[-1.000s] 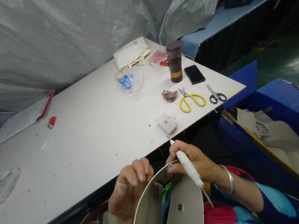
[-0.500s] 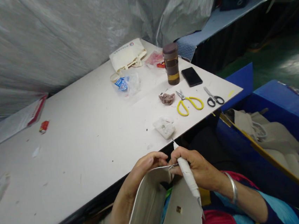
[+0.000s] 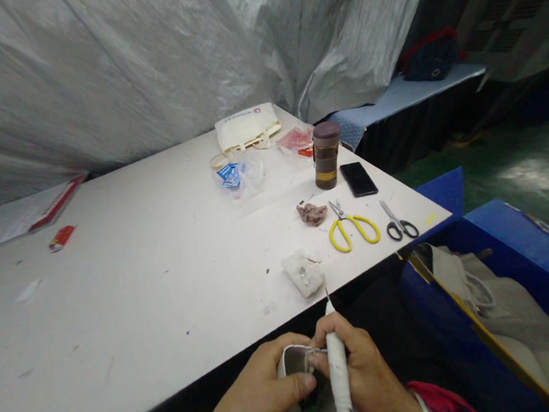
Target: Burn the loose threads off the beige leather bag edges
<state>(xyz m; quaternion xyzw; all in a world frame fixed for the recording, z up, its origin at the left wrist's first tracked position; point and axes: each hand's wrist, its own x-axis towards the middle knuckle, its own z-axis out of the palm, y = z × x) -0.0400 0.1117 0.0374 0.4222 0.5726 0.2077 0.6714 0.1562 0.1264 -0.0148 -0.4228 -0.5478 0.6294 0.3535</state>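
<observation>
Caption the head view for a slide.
Left hand and right hand hold a pale piece by the table, the right also gripping a white-wrapped tool.

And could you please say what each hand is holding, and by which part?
The right hand holds the white-wrapped tool by its handle, near the tip; the left hand holds the pale piece by its rim.

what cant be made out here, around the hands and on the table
In the head view:
- Lower part of the beige piece: covered by the hands, cut off by the bottom edge.
- Far side of the left hand: hidden by its near side and the piece.
- Rear end of the white-wrapped tool: cut off by the bottom edge.
- Lettering on the cream bag: too small, blurred.
</observation>
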